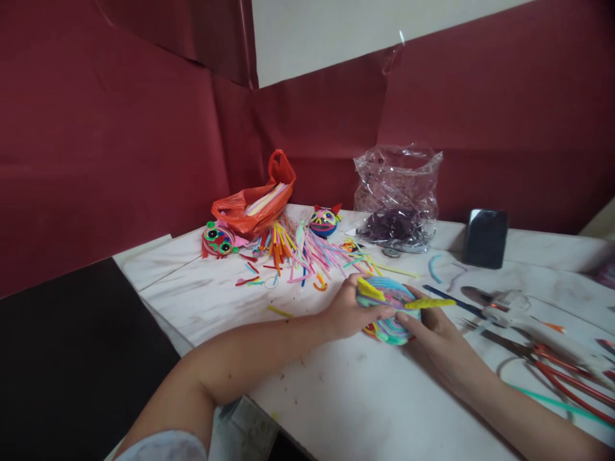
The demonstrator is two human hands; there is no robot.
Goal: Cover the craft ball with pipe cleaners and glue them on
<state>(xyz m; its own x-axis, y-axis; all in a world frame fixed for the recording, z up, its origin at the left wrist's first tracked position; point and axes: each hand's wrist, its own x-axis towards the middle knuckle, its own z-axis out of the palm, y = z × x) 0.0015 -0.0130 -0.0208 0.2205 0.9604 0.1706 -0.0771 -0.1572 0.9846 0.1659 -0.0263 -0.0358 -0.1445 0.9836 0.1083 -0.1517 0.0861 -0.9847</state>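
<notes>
Between my two hands is a round craft ball [393, 328] coiled in pastel pipe cleaners, mostly blue, green and pink. Two yellow pipe-cleaner ears [371, 290] stick out of it, one on each side. My left hand [346, 312] grips its left side, thumb across the near surface. On the right side, my right hand [432, 333] is closed around it, with the thumb on the coils and the other fingers partly hidden behind. Red-handled pliers [535, 353] and a white glue gun [521, 307] lie right of my right hand.
A red plastic bag [254, 208] of pipe cleaners stands at the back, beside loose pipe-cleaner bundles [312, 253]. Two decorated face balls, one red [216, 240] and one with red ears [324, 221], sit nearby. Behind are a clear bag [398, 192] and a dark phone [486, 238].
</notes>
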